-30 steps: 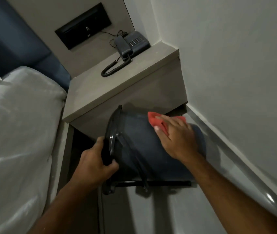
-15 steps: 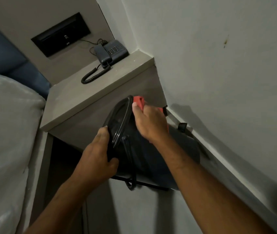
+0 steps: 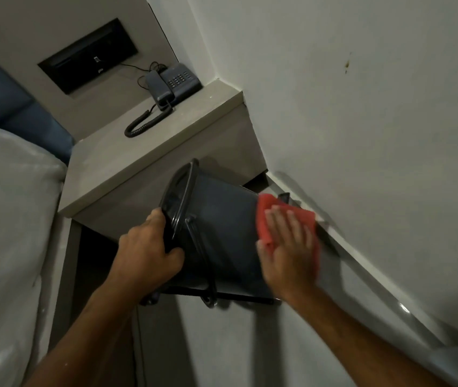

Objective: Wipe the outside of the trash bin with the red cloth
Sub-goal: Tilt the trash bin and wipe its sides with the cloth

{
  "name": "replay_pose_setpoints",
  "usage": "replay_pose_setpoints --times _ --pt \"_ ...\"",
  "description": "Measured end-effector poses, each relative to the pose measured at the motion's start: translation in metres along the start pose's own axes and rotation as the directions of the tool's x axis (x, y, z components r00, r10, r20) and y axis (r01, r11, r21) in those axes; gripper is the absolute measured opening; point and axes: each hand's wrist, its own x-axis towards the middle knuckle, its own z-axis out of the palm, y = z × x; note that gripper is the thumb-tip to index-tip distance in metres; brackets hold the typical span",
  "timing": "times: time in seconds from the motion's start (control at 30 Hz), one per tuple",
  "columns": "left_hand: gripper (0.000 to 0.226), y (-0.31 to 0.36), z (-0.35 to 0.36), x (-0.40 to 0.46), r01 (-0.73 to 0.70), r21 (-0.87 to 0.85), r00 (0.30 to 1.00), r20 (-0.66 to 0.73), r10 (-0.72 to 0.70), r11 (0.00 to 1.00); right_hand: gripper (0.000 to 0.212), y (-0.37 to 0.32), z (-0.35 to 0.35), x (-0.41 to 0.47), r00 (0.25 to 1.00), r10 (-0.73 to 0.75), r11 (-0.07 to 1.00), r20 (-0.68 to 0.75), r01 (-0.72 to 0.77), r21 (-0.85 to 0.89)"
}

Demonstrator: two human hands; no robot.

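In the head view, a dark trash bin (image 3: pixel 222 233) is tipped on its side in front of the bedside worktop (image 3: pixel 149 152), its open rim turned left and its base turned right toward the wall. The left hand (image 3: pixel 149 255) is curled around the near part of the rim, fingers hooked inside and thumb on the outer wall, clamped on the bin. The right hand (image 3: pixel 289 252) lies flat with fingers spread on the red cloth (image 3: pixel 267 216), pressing it against the bin's outer wall near the base end; the hand and cloth are blurred. A thin black wire frame (image 3: pixel 211 294) runs along the underside of the bin. On the far part of the worktop sits a corded telephone (image 3: pixel 174 82), its coiled cord lying in front of it. A white pillow (image 3: pixel 7 205) and bedding fill the left side, with a blue headboard (image 3: pixel 1 104) beyond. The white wall (image 3: pixel 362 121) rises at right, with a skirting board (image 3: pixel 376 277) along its foot.
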Motion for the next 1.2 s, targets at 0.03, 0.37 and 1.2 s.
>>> replay_pose_setpoints --times 0.03,0.37,1.2 --pt "0.033 -0.001 0.0 0.001 0.023 0.022 1.0 0.003 -0.023 0.999 0.066 -0.02 0.008 -0.003 0.987 -0.157 0.988 -0.019 0.157 0.0" --pt "0.03 -0.035 0.001 -0.004 0.183 0.111 0.982 0.029 -0.188 0.977 0.065 0.029 0.067 -0.111 0.94 -0.319 0.9 0.119 0.34 -0.273" --pt "0.047 -0.023 0.003 -0.02 -0.022 -0.016 0.999 0.043 0.023 1.0 0.056 -0.019 0.001 0.04 0.853 0.495 0.859 0.163 -0.509 0.054"
